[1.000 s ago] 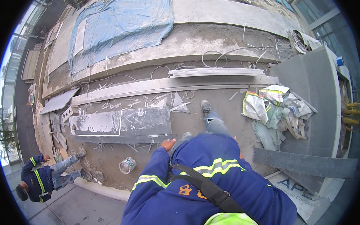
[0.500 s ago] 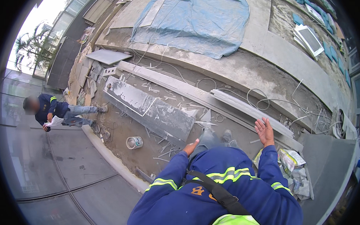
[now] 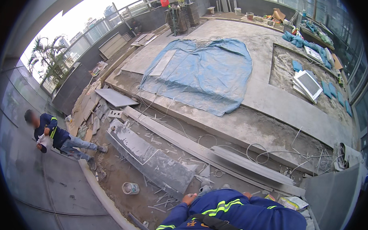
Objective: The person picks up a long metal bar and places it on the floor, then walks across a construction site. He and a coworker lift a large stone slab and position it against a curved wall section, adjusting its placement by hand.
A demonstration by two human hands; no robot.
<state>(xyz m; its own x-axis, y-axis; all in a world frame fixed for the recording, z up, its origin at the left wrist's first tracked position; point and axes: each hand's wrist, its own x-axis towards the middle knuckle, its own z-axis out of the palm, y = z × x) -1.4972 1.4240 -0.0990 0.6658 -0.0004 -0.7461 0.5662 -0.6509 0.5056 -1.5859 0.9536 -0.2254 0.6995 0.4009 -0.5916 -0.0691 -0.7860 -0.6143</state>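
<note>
My left hand [image 3: 189, 199] is low by the front of my blue jacket, near the near end of a dusty grey slab [image 3: 150, 160]. It is small in view and its fingers are mostly hidden, with nothing visible in it. Only a sliver of my right hand [image 3: 247, 194] shows past the jacket's front edge, its fingers hidden. Beyond it lies a stack of long pale strips [image 3: 253, 165] on the ground. Pale chalky marks and an L-shaped light line cover the slab's upper face.
A co-worker [image 3: 55, 135] stands at the left, holding something white. Near me are a small bucket [image 3: 130, 188], scattered offcuts and loose cables. A blue tarp [image 3: 201, 75] covers part of the raised concrete. Bags [image 3: 296, 205] and a grey panel [image 3: 331, 199] are at right.
My view has tipped up, showing more of the far terrace. My right hand, spread out before, has dropped back against my body. My left hand has also drawn in and sits lower.
</note>
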